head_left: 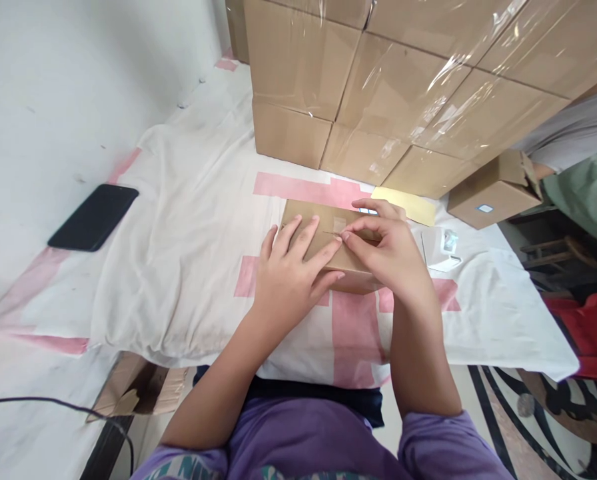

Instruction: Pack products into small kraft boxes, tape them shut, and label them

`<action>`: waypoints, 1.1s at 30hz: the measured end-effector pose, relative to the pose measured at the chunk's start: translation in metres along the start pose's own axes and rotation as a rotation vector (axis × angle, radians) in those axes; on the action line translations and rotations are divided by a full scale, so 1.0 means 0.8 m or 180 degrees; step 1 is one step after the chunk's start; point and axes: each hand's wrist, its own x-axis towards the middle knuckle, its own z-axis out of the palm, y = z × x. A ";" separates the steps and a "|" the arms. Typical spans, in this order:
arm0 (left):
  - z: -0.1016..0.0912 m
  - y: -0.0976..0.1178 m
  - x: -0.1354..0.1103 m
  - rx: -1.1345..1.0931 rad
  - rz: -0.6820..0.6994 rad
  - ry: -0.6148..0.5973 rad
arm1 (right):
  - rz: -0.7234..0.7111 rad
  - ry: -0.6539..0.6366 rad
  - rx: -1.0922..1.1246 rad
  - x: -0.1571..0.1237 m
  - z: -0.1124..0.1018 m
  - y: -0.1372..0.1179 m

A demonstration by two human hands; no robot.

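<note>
A small brown cardboard box (323, 217) lies on the white and pink cloth (188, 267) in front of me. My left hand (288, 273) rests flat on the box's top, fingers spread. My right hand (386, 250) lies over the box's right half, its thumb and forefinger pinched together at the seam in the middle of the lid. What the pinch holds is too small to make out; a thin line, perhaps tape, runs from it.
A tall stack of film-wrapped cartons (408, 87) stands behind the box. A black phone (94, 217) lies at the left. A yellow sheet (408, 203), a small open carton (496, 190) and a white packet (443, 250) sit to the right. Another person's clothing (578, 133) shows at the far right.
</note>
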 end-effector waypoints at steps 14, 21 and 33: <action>-0.004 0.007 0.000 0.0059 -0.0057 -0.0166 | 0.0084 0.0004 -0.0114 0.000 0.000 -0.002; -0.002 0.006 -0.001 0.0082 -0.0031 -0.0096 | 0.0145 0.0199 -0.0260 0.000 -0.001 -0.002; 0.001 0.005 -0.003 0.0109 -0.0007 -0.0037 | 0.0393 -0.0531 -0.0892 0.031 -0.010 -0.017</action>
